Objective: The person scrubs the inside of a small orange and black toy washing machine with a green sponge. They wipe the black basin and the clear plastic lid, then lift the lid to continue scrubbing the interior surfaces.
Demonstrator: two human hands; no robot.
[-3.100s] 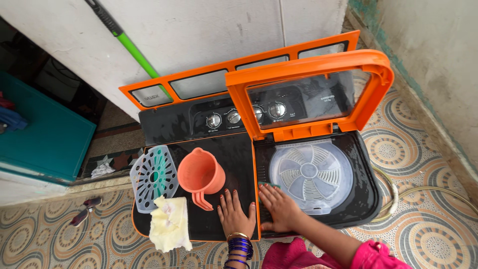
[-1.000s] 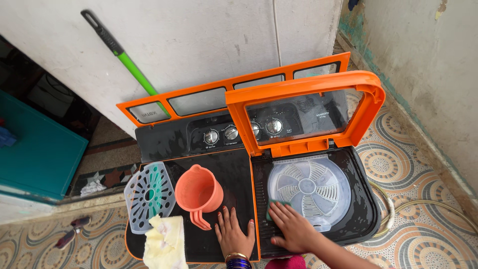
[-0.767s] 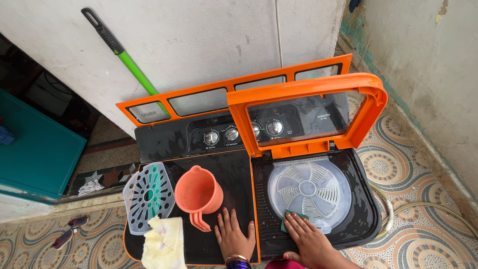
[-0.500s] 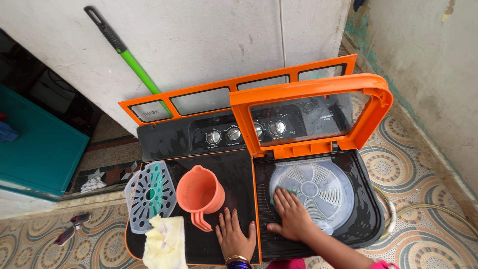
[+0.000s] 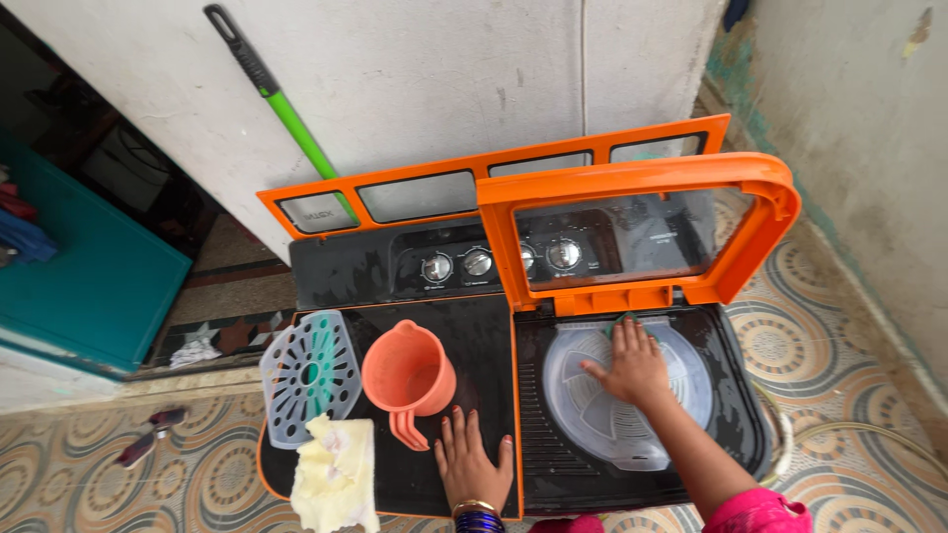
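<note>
An orange and black twin-tub washing machine (image 5: pixel 464 266) stands below me with its right lid (image 5: pixel 642 178) raised. My right hand (image 5: pixel 629 363) presses a small green scrub pad (image 5: pixel 624 319) against the far edge of the pale tub cover (image 5: pixel 602 415) in the right opening. My left hand (image 5: pixel 470 461) lies flat, fingers apart, on the shut black left lid (image 5: pixel 484 345), just right of an orange plastic jug (image 5: pixel 407 372).
A perforated round plastic disc (image 5: pixel 308 364) and a crumpled yellow cloth (image 5: pixel 334 476) lie on the left lid. A green-handled tool (image 5: pixel 286 109) leans on the white wall. A teal cabinet (image 5: pixel 79 266) stands left. A hose (image 5: pixel 869 429) runs over the patterned floor.
My right hand has slid with the green pad from the near left part of the tub cover up to its far edge. My left hand stays put.
</note>
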